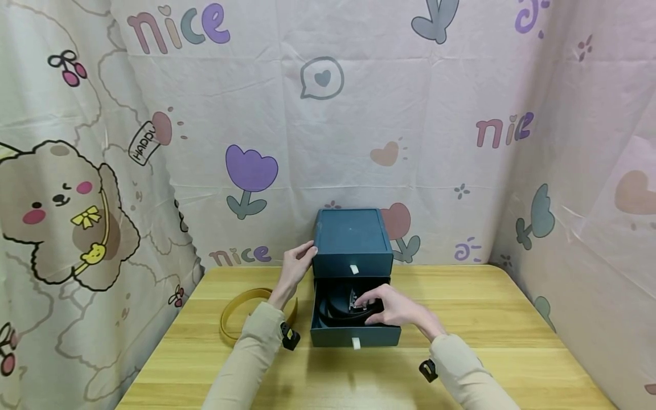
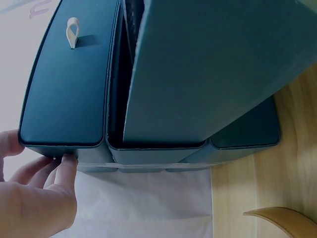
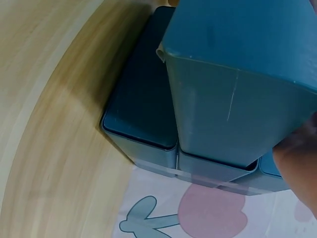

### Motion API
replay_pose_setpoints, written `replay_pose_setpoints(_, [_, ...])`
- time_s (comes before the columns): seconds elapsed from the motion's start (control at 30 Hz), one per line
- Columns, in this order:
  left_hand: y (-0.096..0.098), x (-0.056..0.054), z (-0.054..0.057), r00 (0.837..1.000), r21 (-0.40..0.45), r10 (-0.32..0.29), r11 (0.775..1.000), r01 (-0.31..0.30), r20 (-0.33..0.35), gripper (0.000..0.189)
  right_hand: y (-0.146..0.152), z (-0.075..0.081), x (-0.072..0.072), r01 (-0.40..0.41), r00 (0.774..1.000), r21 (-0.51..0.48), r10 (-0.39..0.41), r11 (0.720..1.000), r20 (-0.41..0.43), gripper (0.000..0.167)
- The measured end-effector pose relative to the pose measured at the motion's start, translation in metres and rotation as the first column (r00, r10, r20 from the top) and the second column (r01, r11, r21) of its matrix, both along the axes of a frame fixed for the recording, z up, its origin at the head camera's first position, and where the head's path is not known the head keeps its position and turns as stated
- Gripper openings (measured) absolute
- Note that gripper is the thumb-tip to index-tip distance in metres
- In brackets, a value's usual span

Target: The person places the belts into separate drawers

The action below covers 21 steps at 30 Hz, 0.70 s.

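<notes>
One wooden table (image 1: 456, 319) amid printed curtains (image 1: 328, 131); left fingers (image 1: 306, 246) grip box (image 1: 351, 230); right fingers (image 1: 370, 294) at belt (image 1: 335, 320), hold unclear.

Left forearm (image 1: 246, 353), sleeved, extends forward and inward; left hand (image 1: 295, 265) is positioned farther forward than the right, thumb apart from lightly bent fingers. Right forearm (image 1: 468, 367), also sleeved, angles forward and leftward; right hand (image 1: 393, 306) is lowered, index finger and thumb curved and spaced apart.

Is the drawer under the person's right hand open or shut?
Open: the drawer juts out in front of the upper drawer, and a coiled black belt shows inside, under the right hand.
</notes>
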<state>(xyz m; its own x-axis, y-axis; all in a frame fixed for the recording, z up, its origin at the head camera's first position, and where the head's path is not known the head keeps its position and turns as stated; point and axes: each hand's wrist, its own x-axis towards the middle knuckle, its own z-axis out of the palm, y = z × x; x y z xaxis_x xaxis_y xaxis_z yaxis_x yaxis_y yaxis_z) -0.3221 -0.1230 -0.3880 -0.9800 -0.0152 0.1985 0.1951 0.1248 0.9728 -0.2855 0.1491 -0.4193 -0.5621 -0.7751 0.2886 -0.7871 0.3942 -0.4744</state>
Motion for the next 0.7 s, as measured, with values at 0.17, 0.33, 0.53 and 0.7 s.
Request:
replay_pose_setpoints(0.17, [0.0, 0.0, 0.0, 1.0, 0.001, -0.008, 1.0, 0.008, 0.004, 0.046, -0.001, -0.002, 0.0, 0.01, 1.0, 0.026, -0.01, 1.0, -0.012, 0.032])
replay_pose_setpoints(0.33, [0.0, -0.001, 0.001, 1.0, 0.012, -0.023, 1.0, 0.022, 0.019, 0.047, -0.002, -0.003, 0.0, 0.026, 1.0, 0.055, -0.027, 0.998, 0.01, 0.032])
replay_pose_setpoints(0.53, [0.002, 0.017, 0.021, 0.999, 0.001, -0.044, 0.999, 0.044, 0.032, 0.047, -0.002, -0.005, -0.001, 0.048, 0.999, 0.102, -0.05, 0.994, 0.011, 0.029])
replay_pose_setpoints(0.7, [0.003, 0.026, 0.027, 0.999, -0.021, -0.038, 0.999, 0.038, -0.004, 0.046, -0.004, -0.006, -0.002, 0.065, 0.998, 0.143, -0.066, 0.988, 0.002, 0.029])
